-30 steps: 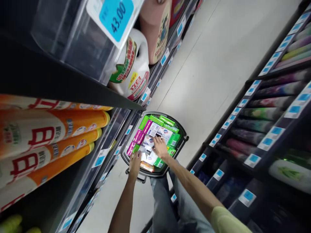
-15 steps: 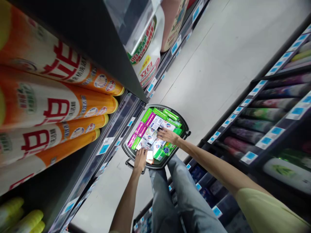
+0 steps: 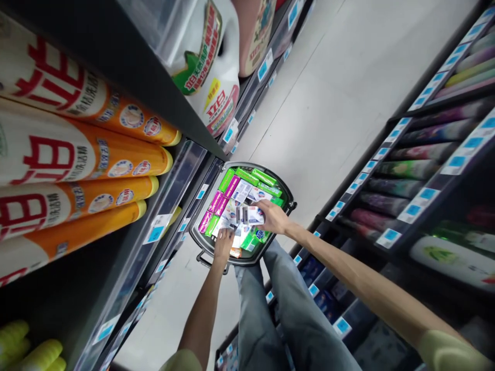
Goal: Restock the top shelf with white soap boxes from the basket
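Note:
My right hand (image 3: 274,216) is closed on small white boxes (image 3: 253,215) with blue and red print, lifted a little above the other packs; they look like soap boxes. My left hand (image 3: 223,244) lies over the near left part of the shopping basket (image 3: 196,238), its fingers resting on white packs and partly hidden among them. Purple boxes (image 3: 221,203) fill the basket's left side. Green packs (image 3: 247,175) line its far side, and more green packs (image 3: 252,240) lie at the near right. An orange-and-white pack (image 3: 235,252) is beside my left hand.
On the left, a shelf holds orange-and-white bottles (image 3: 131,162) lying sideways in my view, with a large white jug (image 3: 218,98) beyond. Shelves of bottles (image 3: 406,167) stand to the right. Pale floor (image 3: 309,103) runs between, and my legs (image 3: 286,299) are just behind the basket.
My right hand has taken hold of white boxes and raised them from the pile. My left hand has stayed near the basket's left edge. The view has shifted slightly.

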`<state>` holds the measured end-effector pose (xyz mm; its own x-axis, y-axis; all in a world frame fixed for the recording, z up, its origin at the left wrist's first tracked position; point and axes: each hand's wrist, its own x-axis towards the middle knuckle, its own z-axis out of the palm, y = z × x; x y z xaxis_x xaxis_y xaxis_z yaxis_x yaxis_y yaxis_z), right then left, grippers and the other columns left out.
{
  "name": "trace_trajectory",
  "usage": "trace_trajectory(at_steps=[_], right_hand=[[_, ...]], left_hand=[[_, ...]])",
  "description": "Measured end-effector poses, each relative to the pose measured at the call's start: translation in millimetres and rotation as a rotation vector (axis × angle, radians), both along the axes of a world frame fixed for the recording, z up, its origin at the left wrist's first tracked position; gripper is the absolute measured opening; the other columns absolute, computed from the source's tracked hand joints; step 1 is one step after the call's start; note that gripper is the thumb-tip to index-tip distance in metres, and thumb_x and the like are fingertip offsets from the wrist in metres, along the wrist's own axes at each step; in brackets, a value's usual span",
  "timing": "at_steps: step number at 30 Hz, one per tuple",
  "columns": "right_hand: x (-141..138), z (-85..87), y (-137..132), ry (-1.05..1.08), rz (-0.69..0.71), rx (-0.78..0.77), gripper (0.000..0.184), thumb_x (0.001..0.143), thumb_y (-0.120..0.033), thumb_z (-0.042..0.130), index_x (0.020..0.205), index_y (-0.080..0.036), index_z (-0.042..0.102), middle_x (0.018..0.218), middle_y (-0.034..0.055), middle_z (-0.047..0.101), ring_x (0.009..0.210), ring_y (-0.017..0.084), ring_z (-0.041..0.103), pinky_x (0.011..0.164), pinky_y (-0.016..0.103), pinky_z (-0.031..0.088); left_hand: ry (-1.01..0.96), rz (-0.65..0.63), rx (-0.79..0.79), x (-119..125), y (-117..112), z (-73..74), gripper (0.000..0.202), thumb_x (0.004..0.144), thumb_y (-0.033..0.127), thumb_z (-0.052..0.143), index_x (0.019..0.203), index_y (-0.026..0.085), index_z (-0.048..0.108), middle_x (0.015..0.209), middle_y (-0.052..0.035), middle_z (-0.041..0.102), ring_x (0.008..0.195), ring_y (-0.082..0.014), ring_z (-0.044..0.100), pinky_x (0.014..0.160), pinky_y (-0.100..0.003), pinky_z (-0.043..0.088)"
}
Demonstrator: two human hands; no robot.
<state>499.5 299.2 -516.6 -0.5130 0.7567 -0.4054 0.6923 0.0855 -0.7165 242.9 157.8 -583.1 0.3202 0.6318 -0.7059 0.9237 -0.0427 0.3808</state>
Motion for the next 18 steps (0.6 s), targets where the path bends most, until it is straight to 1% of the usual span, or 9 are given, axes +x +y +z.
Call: trace_trajectory(at_steps=[2,4,6,8,10,12,15,17,18], right_hand=[[8.0,16.4,-11.2,0.081,-0.291,-0.108,0.063,0.066,-0.032,0.081,0.122,-0.012,0.060,0.103,0.0053,0.069,0.092,0.023,0.066,0.081,0.032,0.053],[16.1,31.2,-23.0,0.161,-0.512,-0.187,0.060,0.066,-0.041,0.080,0.115,-0.012,0.061,0.090,0.0009,0.068,0.078,0.019,0.063,0.073,0.029,0.052],[23.2,47.7,-34.7,0.213,-0.631,-0.214,0.061,0.066,-0.048,0.080,0.111,-0.011,0.062,0.086,0.0006,0.067,0.075,0.019,0.062,0.070,0.029,0.052],[27.7,69.6,-46.1,0.241,-0.667,-0.226,0.063,0.063,-0.047,0.082,0.112,-0.012,0.062,0.088,0.0021,0.069,0.077,0.020,0.063,0.072,0.031,0.053],[28.0,99.2,-57.5,0.251,-0.640,-0.244,0.064,0.062,-0.042,0.083,0.115,-0.013,0.062,0.090,0.0030,0.071,0.078,0.021,0.063,0.074,0.032,0.054],[23.6,136.2,-70.0,0.264,-0.575,-0.256,0.064,0.062,-0.037,0.082,0.117,-0.014,0.061,0.092,0.0035,0.072,0.079,0.021,0.064,0.075,0.032,0.054],[10.7,198.8,-92.1,0.313,-0.397,-0.255,0.059,0.062,-0.034,0.078,0.116,-0.016,0.062,0.091,0.0030,0.072,0.079,0.021,0.065,0.075,0.032,0.054],[1.2,239.2,-107.1,0.340,-0.270,-0.208,0.056,0.062,-0.033,0.075,0.115,-0.017,0.064,0.095,0.0057,0.073,0.084,0.025,0.068,0.080,0.035,0.056],[-3.2,258.0,-113.3,0.339,-0.244,-0.163,0.058,0.062,-0.032,0.073,0.118,-0.017,0.064,0.104,0.0091,0.073,0.092,0.028,0.069,0.086,0.039,0.056]], left_hand=[[-0.039,0.082,-0.037,4.3,0.7,2.5,0.064,0.076,-0.011,0.052,0.135,0.013,0.057,0.145,-0.0184,0.054,0.147,-0.0304,0.038,0.127,-0.053,0.018],[-0.089,0.184,-0.071,9.7,0.2,12.5,0.070,0.071,-0.011,0.058,0.137,0.013,0.055,0.149,-0.0198,0.050,0.149,-0.0338,0.035,0.127,-0.056,0.017],[-0.156,0.305,-0.106,17.3,-1.5,32.2,0.074,0.071,-0.005,0.066,0.141,0.015,0.052,0.151,-0.0204,0.047,0.148,-0.0358,0.036,0.125,-0.057,0.023],[-0.247,0.428,-0.148,27.6,-3.9,62.7,0.078,0.075,0.006,0.074,0.147,0.018,0.046,0.149,-0.0198,0.050,0.141,-0.0339,0.047,0.118,-0.054,0.038],[-0.352,0.521,-0.181,40.0,-6.9,103.7,0.082,0.080,0.019,0.076,0.152,0.021,0.038,0.146,-0.0195,0.055,0.131,-0.0300,0.058,0.105,-0.045,0.052],[-0.561,0.724,-0.216,52.8,-11.7,153.2,0.085,0.083,0.031,0.077,0.155,0.023,0.034,0.147,-0.0192,0.056,0.129,-0.0290,0.061,0.100,-0.042,0.055],[-1.035,1.260,-0.314,69.4,-23.0,234.7,0.090,0.070,0.048,0.088,0.148,0.027,0.049,0.143,-0.0147,0.060,0.132,-0.0341,0.058,0.109,-0.049,0.048],[-1.114,1.449,-0.308,76.9,-31.1,287.9,0.089,0.059,0.048,0.095,0.138,0.028,0.060,0.130,-0.0117,0.069,0.127,-0.0359,0.061,0.113,-0.051,0.044],[-1.122,1.515,-0.245,79.1,-34.3,313.5,0.088,0.056,0.047,0.097,0.135,0.028,0.063,0.125,-0.0105,0.072,0.128,-0.0362,0.060,0.114,-0.049,0.042]])
